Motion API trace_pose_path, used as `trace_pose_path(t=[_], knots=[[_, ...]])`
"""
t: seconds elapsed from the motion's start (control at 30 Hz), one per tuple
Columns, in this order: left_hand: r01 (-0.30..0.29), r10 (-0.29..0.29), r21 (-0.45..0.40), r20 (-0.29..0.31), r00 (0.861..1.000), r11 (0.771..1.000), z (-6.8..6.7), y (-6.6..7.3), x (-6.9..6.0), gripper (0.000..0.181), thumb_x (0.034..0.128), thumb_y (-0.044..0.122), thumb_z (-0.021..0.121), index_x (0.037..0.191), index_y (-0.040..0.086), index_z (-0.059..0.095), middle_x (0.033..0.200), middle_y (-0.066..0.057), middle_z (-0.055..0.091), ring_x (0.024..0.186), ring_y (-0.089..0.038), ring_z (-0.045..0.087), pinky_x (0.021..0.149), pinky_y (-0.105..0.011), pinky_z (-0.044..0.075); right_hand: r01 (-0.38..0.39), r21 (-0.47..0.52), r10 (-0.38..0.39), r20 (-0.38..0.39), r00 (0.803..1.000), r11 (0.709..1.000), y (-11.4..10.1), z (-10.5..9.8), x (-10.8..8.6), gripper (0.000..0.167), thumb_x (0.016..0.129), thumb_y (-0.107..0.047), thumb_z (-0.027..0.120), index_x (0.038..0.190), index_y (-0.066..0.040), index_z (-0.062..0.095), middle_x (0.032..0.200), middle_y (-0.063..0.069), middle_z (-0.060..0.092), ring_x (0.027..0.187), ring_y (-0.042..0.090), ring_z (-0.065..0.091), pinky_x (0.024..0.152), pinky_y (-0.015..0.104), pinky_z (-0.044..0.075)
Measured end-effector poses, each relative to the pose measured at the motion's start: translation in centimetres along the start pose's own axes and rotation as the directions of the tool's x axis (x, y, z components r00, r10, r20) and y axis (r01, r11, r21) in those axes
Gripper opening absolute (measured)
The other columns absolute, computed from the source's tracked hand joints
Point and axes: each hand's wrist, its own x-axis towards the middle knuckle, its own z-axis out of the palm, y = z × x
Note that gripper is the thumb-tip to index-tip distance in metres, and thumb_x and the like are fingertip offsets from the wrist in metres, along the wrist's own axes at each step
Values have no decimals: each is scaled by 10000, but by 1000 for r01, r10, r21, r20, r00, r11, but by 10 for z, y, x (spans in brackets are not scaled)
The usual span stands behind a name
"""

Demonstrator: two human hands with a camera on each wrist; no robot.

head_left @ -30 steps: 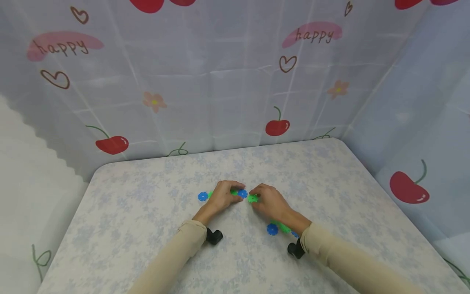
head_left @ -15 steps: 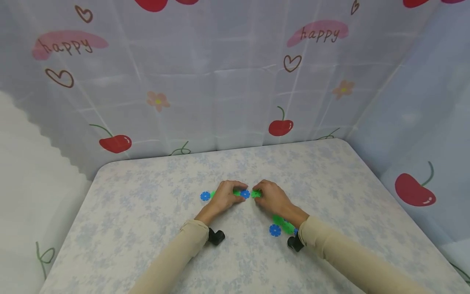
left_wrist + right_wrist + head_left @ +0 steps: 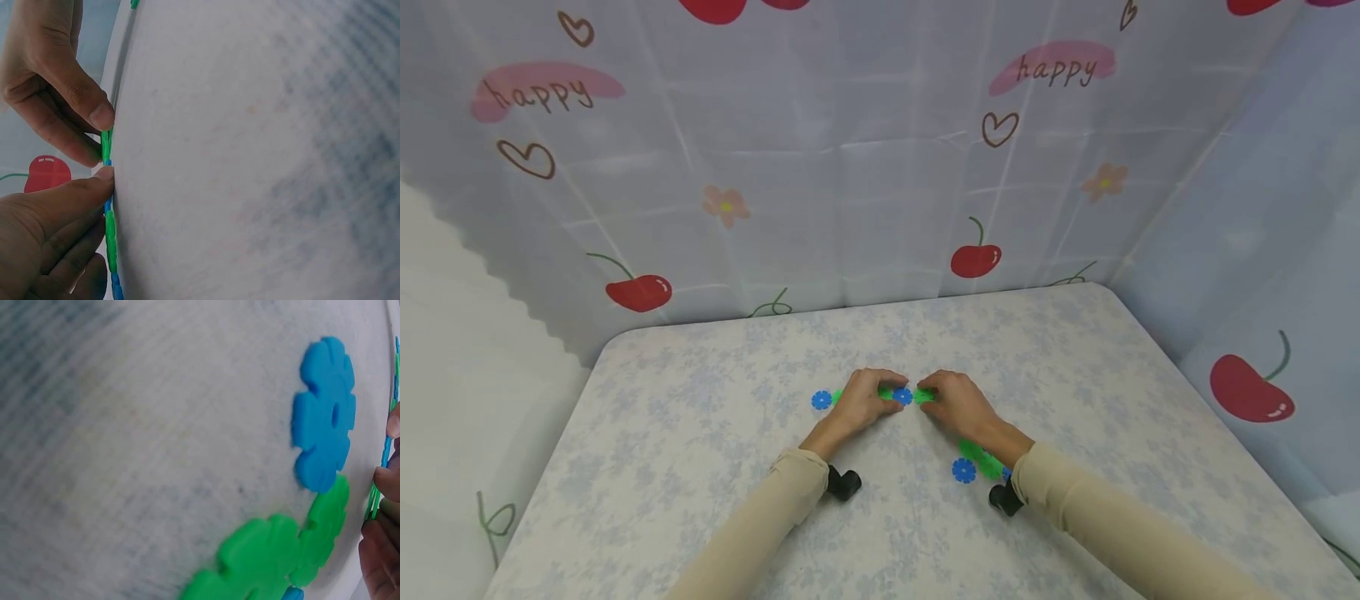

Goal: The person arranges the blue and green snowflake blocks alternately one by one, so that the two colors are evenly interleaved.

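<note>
My left hand [image 3: 853, 407] pinches a blue flower-shaped plastic disc [image 3: 902, 397] between thumb and fingertips. That disc ends a row of alternating blue and green discs lying along the table, with another blue disc [image 3: 822, 400] at its left end; the hand covers part of the row. Just to the right, my right hand [image 3: 958, 406] pinches a green disc [image 3: 923, 397] by its edges. In the left wrist view this green disc [image 3: 106, 147] sits edge to edge with the blue one; whether they interlock cannot be told.
Below my right wrist lie loose discs, a blue one [image 3: 964, 470] and green ones [image 3: 989, 465] partly overlapping; the right wrist view shows the blue disc [image 3: 325, 415] close up. The table [image 3: 700, 467] has a pale floral cover. A printed curtain [image 3: 850, 208] hangs behind it.
The right hand has moved the green disc slightly away from me, level with the blue disc. The left hand has kept its hold on the row. The head view has shifted slightly.
</note>
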Motion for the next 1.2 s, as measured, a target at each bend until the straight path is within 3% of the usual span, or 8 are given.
trace_pose_path(t=[0.8,1.2], knots=[[0,0,17,2,1000,1000,0,1,0,381,833,27,774,1206,23,697,1203,-102,684,1172,-257,607,991,-403,488,-32,-41,33,23,999,999,-3,-1,-3,374,855,-95,765,1212,-18,686,1199,114,658,1095,266,628,910,433,529],[6,-6,3,4,1000,1000,-1,2,-1,386,836,31,773,1213,14,691,1186,-105,691,1166,-265,611,987,-408,491,10,86,-7,-38,999,996,6,-6,-22,332,907,-144,696,1218,-29,674,1209,111,650,1113,285,612,923,480,509]])
